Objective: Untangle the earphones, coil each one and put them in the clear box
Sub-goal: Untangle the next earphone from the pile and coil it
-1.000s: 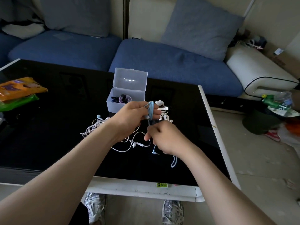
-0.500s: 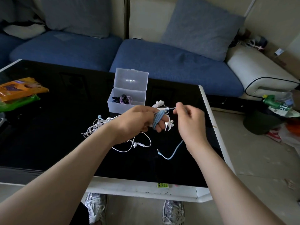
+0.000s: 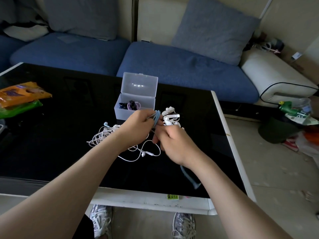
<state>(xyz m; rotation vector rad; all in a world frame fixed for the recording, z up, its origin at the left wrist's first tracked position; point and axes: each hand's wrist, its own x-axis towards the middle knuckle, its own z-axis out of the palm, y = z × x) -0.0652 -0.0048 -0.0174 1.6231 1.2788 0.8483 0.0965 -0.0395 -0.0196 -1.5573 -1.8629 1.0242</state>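
1. At centre frame, above the black table (image 3: pixel 51 144), our left hand (image 3: pixel 138 128) grasps the blue cable (image 3: pixel 156 118). The cable is wound in several loops round the fingers and sits just in front of the box's right end.
2. Just below and to the right of it, our right hand (image 3: pixel 174 144) has its fingers clenched on the cable's loose end. The back of the hand hides the grip itself. A blurred blue tail hangs out under the wrist, toward the lower right.
3. Behind the hands, the box (image 3: pixel 120 112) stands on the table with its lid (image 3: pixel 139 85) tipped up and back. Coiled purple earphones (image 3: pixel 132 106) and something dark lie inside.
4. Left of the left hand and beneath both wrists, white earphones (image 3: pixel 107 135) sprawl on the table in a loose tangle. One strand loops out toward the right hand.
5. Right of the box, a second white bundle (image 3: pixel 170 116) lies on the table, close to the blue loops. We cannot tell whether they touch.
6. At the left edge lie an orange packet (image 3: pixel 19 95) and a green packet (image 3: pixel 17 109), the orange one overlapping the green.
7. Along the top runs a blue sofa (image 3: pixel 172 66) with a grey cushion (image 3: pixel 214 28).
8. At the bottom edge, our shoes (image 3: pixel 100 219) show under the table's rim.
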